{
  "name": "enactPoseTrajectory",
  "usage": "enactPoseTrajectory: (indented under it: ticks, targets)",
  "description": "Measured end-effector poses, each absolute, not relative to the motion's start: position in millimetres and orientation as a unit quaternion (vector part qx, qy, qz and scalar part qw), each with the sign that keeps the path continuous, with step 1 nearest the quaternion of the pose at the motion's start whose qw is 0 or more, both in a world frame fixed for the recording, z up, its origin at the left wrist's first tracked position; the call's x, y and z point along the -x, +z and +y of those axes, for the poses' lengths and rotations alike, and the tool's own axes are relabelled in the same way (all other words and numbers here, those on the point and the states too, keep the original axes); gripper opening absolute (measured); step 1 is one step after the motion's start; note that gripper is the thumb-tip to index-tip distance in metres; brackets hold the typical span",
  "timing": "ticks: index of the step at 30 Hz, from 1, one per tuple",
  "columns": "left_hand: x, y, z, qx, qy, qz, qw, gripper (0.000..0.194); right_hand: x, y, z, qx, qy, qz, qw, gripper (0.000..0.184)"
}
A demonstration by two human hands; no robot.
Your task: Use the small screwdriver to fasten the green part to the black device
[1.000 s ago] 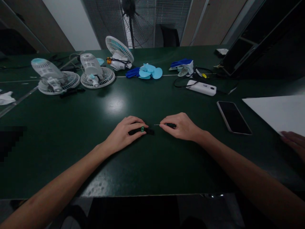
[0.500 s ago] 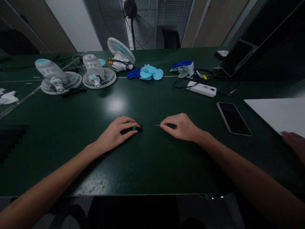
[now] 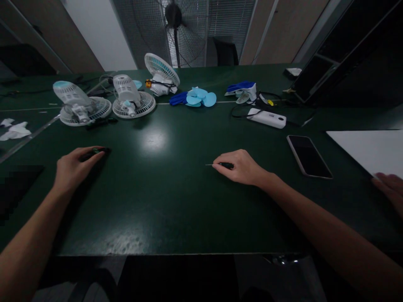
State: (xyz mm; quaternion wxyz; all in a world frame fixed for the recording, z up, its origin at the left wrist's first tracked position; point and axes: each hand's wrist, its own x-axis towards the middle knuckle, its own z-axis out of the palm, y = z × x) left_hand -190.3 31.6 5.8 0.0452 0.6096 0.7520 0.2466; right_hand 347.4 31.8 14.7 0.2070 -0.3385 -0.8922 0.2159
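Observation:
My left hand is at the left side of the dark green table, its thumb and fingers closed on a slim black object with a small green part. Most of that object is covered by the fingers, so its kind does not show. Right of the middle, my right hand pinches a small screwdriver. Its thin metal shaft points left, and the dark handle lies within the fingers.
Several white fans stand along the back left. Near them are light-blue fan blades and blue gloves. A white power bank and a phone lie right. Another person's hand touches white paper.
My left hand has moved far to the left across the table, carrying the black object away from the screwdriver. My right hand has stayed nearly in place.

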Motion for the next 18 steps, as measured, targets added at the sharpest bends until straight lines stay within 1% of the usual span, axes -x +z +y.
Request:
enactPoseTrajectory:
  ticks: [4, 7, 9, 11, 14, 16, 18]
  targets:
    - [188, 3, 34, -0.597, 0.264, 0.756, 0.053, 0.057, -348, 13, 33, 0.341, 0.210, -0.892, 0.209, 0.025]
    - [185, 7, 31, -0.551, 0.291, 0.776, 0.099, 0.059, -348, 13, 33, 0.338, 0.213, -0.893, 0.206, 0.025]
    - [185, 7, 32, -0.515, 0.341, 0.775, 0.131, 0.057, -348, 13, 33, 0.337, 0.214, -0.894, 0.206, 0.025]
    - [187, 6, 35, -0.475, 0.430, 0.751, 0.159, 0.052, -349, 14, 33, 0.336, 0.218, -0.893, 0.205, 0.026]
    - [193, 2, 44, -0.392, 0.578, 0.687, 0.200, 0.034, -349, 14, 33, 0.335, 0.225, -0.892, 0.203, 0.027]
    - [198, 2, 49, -0.331, 0.634, 0.663, 0.219, 0.025, -349, 14, 33, 0.336, 0.224, -0.892, 0.202, 0.027]
    - [203, 3, 51, -0.285, 0.660, 0.658, 0.224, 0.022, -349, 13, 33, 0.336, 0.223, -0.892, 0.203, 0.026]
